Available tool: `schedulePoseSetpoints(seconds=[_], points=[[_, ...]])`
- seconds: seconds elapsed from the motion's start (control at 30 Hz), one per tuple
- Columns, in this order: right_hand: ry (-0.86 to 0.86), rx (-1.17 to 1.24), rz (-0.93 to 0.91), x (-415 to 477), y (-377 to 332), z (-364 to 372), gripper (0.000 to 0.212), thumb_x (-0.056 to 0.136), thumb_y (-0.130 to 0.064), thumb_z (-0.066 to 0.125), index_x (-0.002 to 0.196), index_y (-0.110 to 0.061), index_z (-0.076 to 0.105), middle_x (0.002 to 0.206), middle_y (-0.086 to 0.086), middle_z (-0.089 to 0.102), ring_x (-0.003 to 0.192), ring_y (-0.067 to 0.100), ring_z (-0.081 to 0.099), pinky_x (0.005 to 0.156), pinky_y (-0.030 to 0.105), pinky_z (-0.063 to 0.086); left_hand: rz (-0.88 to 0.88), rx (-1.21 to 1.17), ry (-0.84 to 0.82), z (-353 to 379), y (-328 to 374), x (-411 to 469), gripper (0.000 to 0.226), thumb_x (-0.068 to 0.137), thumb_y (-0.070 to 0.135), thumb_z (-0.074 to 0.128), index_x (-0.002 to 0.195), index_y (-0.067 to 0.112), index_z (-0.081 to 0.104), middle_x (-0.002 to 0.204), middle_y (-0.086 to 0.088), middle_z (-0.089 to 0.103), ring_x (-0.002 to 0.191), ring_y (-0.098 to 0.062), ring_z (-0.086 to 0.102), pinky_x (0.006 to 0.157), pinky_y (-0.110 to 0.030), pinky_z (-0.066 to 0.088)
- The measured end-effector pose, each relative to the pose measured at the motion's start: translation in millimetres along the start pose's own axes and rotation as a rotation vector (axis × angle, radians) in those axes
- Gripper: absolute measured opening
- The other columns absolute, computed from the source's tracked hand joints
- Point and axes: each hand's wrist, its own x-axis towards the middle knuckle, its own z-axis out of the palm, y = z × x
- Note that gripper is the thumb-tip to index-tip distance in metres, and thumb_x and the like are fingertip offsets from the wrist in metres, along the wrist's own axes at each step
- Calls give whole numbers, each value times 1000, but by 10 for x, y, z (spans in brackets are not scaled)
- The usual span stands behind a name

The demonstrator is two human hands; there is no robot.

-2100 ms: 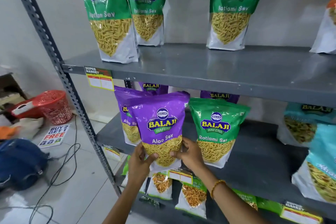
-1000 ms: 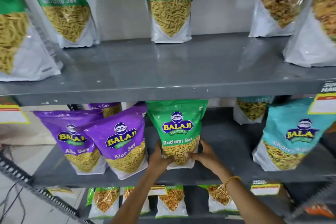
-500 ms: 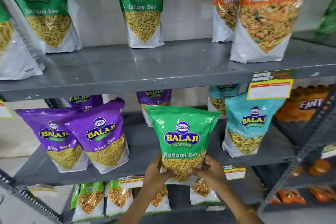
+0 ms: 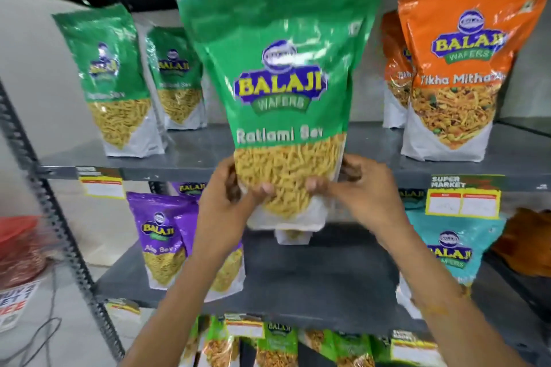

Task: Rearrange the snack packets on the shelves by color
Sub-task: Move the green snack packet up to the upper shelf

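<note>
Hands first: my left hand (image 4: 229, 202) and right hand (image 4: 357, 194) both grip the lower corners of the green Ratlami Sev packet (image 4: 280, 92), thumbs pressed on its clear window. I hold it upright in the air in front of the upper shelf (image 4: 372, 143), between two green packets (image 4: 116, 83) standing at the left and the orange Tikha Mitha packets (image 4: 456, 74) at the right. Purple Aloo Sev packets (image 4: 161, 244) and a teal packet (image 4: 453, 250) stand on the shelf below.

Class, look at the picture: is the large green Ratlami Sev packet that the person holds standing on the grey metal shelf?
No: both the left hand and right hand hold the large green Ratlami Sev packet in front of the grey metal shelf, its base below the shelf edge.
</note>
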Motion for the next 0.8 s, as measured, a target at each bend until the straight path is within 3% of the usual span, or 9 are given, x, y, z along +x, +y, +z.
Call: schedulePoseSetpoints(seconds=[0.1, 0.17, 0.23, 0.37, 0.47, 0.6, 0.7, 0.77, 0.8], points=[[23, -14, -41, 493, -131, 88, 41, 43, -52, 77, 78, -32, 69, 90, -9, 72, 86, 1, 65, 80, 25, 53, 55, 48, 36, -47, 94, 502, 39, 61, 36, 74, 96, 30, 58, 93, 2, 68, 89, -13, 63, 86, -41, 53], [65, -31, -31, 790, -90, 153, 42, 48, -46, 82, 82, -25, 70, 96, 2, 73, 89, 10, 67, 85, 36, 55, 76, 93, 28, -88, 22, 821, 35, 63, 45, 73, 94, 35, 60, 94, -11, 66, 88, -23, 58, 88, -59, 49], [110, -64, -5, 1039, 8, 213, 42, 51, -41, 83, 84, -18, 71, 95, 6, 73, 91, 19, 68, 88, 45, 55, 79, 137, 22, -121, -152, 1127, 40, 62, 57, 72, 94, 36, 62, 95, -24, 65, 82, -34, 59, 84, -68, 47], [143, -103, 63, 1409, 217, 314, 37, 57, -31, 83, 86, -10, 71, 93, 10, 73, 91, 24, 68, 89, 49, 53, 51, 163, 5, -100, -440, 1546, 39, 60, 57, 72, 91, 36, 62, 101, -25, 69, 93, -44, 64, 85, -64, 49], [138, -132, 95, 1558, 302, 344, 35, 60, -29, 83, 88, -12, 71, 101, 14, 73, 89, 20, 67, 89, 43, 54, 15, 125, -30, -61, -515, 1673, 36, 61, 42, 72, 92, 30, 59, 101, -16, 69, 97, -33, 65, 91, -58, 50], [121, -184, 102, 1579, 359, 341, 33, 64, -31, 80, 91, -15, 71, 98, 7, 72, 82, 12, 64, 77, 30, 53, -20, 103, -70, -47, -669, 1766, 42, 58, 46, 71, 93, 32, 54, 102, -8, 67, 102, -27, 64, 95, -51, 50], [80, -199, 136, 1594, 387, 329, 23, 64, -37, 78, 80, -26, 68, 99, 4, 71, 89, 14, 66, 85, 37, 55, -25, 145, -162, -65, -672, 1812, 43, 71, 37, 72, 104, 23, 49, 109, -4, 63, 108, -24, 59, 94, -39, 48], [70, -188, 163, 1598, 383, 309, 36, 59, -47, 78, 86, -26, 67, 104, 1, 69, 98, 16, 65, 93, 41, 52, -54, 157, -235, -141, -670, 1856, 49, 76, 32, 70, 115, 17, 45, 119, -4, 58, 115, -20, 54, 96, -32, 43], [76, -172, 170, 1599, 384, 290, 56, 53, -56, 77, 97, -22, 66, 110, 2, 68, 103, 17, 63, 95, 42, 51, -69, 156, -269, -211, -683, 1883, 60, 74, 34, 71, 122, 13, 42, 128, -5, 56, 120, -19, 51, 101, -33, 41]])
